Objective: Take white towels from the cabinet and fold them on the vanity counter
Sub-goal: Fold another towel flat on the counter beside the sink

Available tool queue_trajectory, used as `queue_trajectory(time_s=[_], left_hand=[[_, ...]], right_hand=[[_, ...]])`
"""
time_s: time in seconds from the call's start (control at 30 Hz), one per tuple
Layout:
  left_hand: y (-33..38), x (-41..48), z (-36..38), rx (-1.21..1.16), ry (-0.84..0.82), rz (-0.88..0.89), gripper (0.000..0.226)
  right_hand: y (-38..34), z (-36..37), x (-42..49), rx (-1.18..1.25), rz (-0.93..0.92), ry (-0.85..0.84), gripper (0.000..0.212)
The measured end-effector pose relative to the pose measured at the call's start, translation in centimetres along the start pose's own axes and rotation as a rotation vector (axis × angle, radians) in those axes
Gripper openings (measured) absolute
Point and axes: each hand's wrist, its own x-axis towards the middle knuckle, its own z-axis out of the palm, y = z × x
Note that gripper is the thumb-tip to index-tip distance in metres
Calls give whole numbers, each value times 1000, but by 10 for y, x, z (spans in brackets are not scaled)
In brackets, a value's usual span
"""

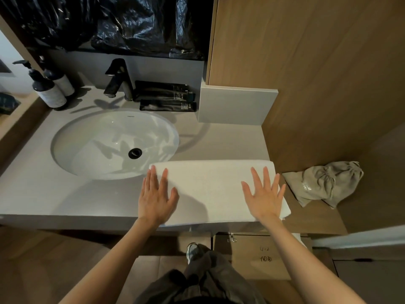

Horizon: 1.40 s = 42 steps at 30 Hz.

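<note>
White towel (210,189) lies folded flat on bench (65,194), right of sink (87,154). Left hand (156,196) and right hand (266,198) press its ends, fingers straight, spread, grasping nothing.

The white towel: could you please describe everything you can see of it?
The white towel is folded into a long rectangle of soft-looking cloth. It lies flat on the vanity counter, right of the sink, reaching the counter's front edge. The left hand rests on its left end, the right hand on its right end, fingers straight.
</note>
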Motion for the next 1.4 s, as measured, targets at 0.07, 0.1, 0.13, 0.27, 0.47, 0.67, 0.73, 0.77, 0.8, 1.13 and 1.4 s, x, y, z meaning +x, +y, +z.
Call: queue_trajectory(time_s=[0.07, 0.1, 0.13, 0.27, 0.47, 0.67, 0.73, 0.77, 0.8, 1.13, 1.4], left_hand=[[-5, -6, -3, -42, 1, -1, 75], [-5, -8, -5, -56, -7, 6, 77], [-5, -8, -6, -57, -20, 7, 78], [-4, -6, -8, -78, 12, -19, 70], [30, -24, 0, -156, 34, 169, 59], [34, -32, 14, -97, 9, 138, 56], [19, -32, 14, -72, 69, 150, 54], [12, -32, 13, -61, 95, 164, 53], [6, -32, 11, -41, 110, 176, 53], [-28, -33, -13, -132, -18, 237, 38], [-50, -17, -35, -598, -67, -108, 58]], right_hand=[[0, 2, -7, -12, 5, -15, 74], [0, 2, -9, -17, 9, -24, 73], [0, 2, -10, -25, 15, -36, 72], [-12, -2, -15, -4, 26, -84, 62], [-79, 4, -47, 130, -236, -110, 52], [-92, 20, -59, -13, -301, -64, 62], [-67, 17, -54, -47, -319, -50, 58], [-52, 16, -51, -47, -301, -39, 57], [-37, 14, -48, -41, -273, -27, 57], [13, -7, -37, 17, -185, -132, 60], [34, -34, -15, 513, 140, -26, 46]])
